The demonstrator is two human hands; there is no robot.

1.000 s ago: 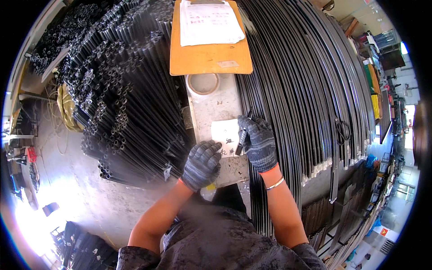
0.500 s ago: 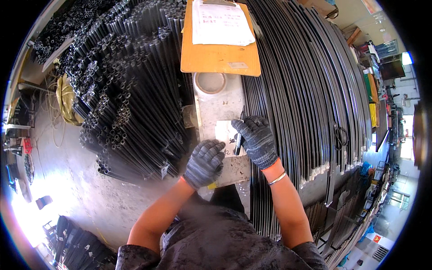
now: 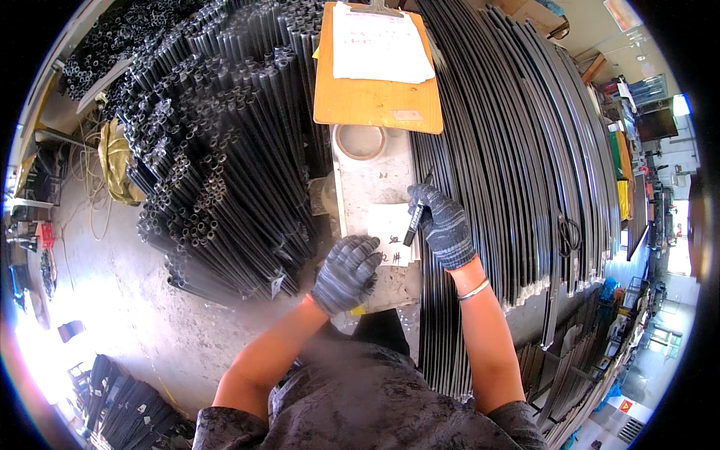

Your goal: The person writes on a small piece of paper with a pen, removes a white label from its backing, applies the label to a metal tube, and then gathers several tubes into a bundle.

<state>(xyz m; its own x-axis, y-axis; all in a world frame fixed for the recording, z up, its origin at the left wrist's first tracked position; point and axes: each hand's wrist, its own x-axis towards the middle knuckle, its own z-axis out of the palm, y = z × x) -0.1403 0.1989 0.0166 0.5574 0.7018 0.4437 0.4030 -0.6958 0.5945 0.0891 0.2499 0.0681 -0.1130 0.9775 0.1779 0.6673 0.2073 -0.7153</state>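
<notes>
A black marker pen [image 3: 413, 226] is gripped in my right hand [image 3: 444, 227], which wears a grey-black knitted glove. Its tip points down, just over the right side of a stack of white paper slips [image 3: 382, 221] bearing dark handwritten strokes. My left hand [image 3: 345, 275], gloved alike, rests with curled fingers against the slips' lower left edge; what lies under those fingers is hidden. Slips and hands are over a narrow, pale, stained worktop [image 3: 360, 187]. Farther along it sits a roll of tape [image 3: 361, 140], partly beneath a wooden clipboard [image 3: 379, 101] carrying written sheets.
Bundled black tubes [image 3: 255, 150] stand close on the left, open ends showing. Long dark bars [image 3: 502, 165] lie along the right side, with black-handled scissors [image 3: 568, 234] on them. A yellowish sack [image 3: 118, 161] sits at far left, and more dark strips [image 3: 127, 405] lie lower left.
My right hand has lifted slightly and moved right with the marker, uncovering more writing on the slip. My left hand stays by the slips. The whole view has shifted a little.
</notes>
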